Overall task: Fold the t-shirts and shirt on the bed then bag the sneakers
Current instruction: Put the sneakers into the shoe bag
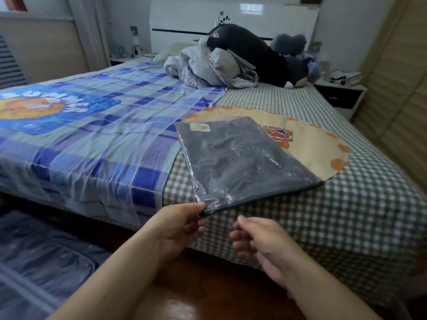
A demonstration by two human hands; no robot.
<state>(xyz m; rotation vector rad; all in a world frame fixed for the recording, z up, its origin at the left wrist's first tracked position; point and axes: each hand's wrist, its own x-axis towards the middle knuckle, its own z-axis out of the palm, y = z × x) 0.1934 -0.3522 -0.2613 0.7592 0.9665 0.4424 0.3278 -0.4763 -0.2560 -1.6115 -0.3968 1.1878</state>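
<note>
A flat clear bag (pixel 242 158) with dark cloth folded inside is seen lying on the bed (pixel 346 181), close to the near edge. Its near corner, by the dark zip strip, is pinched between the thumb and fingers of the left hand (pixel 182 224). The right hand (pixel 256 241) is held just below the bag's near edge, loosely curled, with nothing in it. No sneakers can be seen. The bag is smooth and could slip from such a small pinch, or it could be pulled off the bed onto the floor if the corner is tugged too hard. The zip could also jam if the bag is not held flat. Under the bag's far side a round yellow mat (pixel 318 146) is spread. Left of the bag a blue checked sheet (pixel 104 125) is laid. Far behind the bag a heap of grey cloth (pixel 208 65) and a dark plush toy (pixel 254 49) are piled, and nothing is found between the hands and the bag.
</note>
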